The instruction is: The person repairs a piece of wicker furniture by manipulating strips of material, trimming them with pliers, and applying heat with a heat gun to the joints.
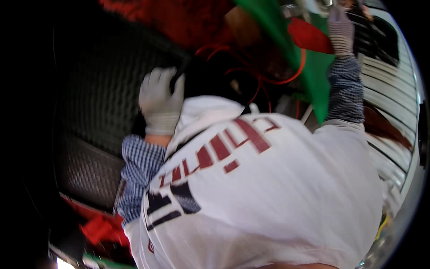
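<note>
My left hand [162, 96], in a pale knitted glove, is beside a dark textured panel [107, 85]. Its thumb stands apart from the fingers, and I see nothing held in it. My right hand [341, 30], gloved too, reaches up to the upper right edge of the view. Its fingertips are blurred among metal parts [316, 5], so what they touch cannot be made out. A flat red piece [311, 36] lies right beside that wrist, over a green surface [318, 67]. Blue checked sleeves cover both my forearms.
A thin orange-red cord [286, 81] loops between my hands. Red rough material [174, 20] lies at the top. On the right is a pale slatted surface [387, 85] with a black item [378, 36] and a brown strip [387, 127]. Red cloth [105, 231] sits at lower left.
</note>
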Demonstrator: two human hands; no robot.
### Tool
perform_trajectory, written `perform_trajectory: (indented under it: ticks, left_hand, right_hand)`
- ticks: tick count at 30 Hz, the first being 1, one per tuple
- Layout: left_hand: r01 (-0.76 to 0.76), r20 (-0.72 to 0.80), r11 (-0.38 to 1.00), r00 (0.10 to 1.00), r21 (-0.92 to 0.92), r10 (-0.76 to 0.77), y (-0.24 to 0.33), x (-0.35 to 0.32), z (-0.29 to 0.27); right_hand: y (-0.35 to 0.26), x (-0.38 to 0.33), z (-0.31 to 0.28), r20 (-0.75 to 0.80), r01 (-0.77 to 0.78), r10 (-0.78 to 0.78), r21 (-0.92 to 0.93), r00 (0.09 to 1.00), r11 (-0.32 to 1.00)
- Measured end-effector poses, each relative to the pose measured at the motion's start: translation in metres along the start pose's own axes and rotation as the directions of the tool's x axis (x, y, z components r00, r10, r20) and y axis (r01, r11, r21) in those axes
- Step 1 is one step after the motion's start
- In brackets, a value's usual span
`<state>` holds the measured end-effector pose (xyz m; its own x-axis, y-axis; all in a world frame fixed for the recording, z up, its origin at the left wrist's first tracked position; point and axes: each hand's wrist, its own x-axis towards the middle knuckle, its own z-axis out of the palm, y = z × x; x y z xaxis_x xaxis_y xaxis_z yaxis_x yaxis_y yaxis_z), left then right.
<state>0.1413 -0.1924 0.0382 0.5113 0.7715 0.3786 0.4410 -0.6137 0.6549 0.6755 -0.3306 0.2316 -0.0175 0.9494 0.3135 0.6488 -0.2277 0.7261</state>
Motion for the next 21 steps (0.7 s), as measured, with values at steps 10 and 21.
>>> perform_trajectory:
  ticks: [10, 21]
  left_hand:
    - [0.001, 0.057, 0.999, 0.998, 0.051, -0.004, -0.002, -0.007, -0.002]
    - [0.031, 0.018, 0.999, 0.999, 0.023, -0.032, -0.003, -0.013, -0.005]
  right_hand:
    - [-0.048, -0.043, -0.013, 0.587, -0.812, 0.670, -0.038, 0.453, 0.582]
    - [-0.128, 0.039, -0.040, 0.155, -0.357, 0.327, 0.556, 0.932, 0.751]
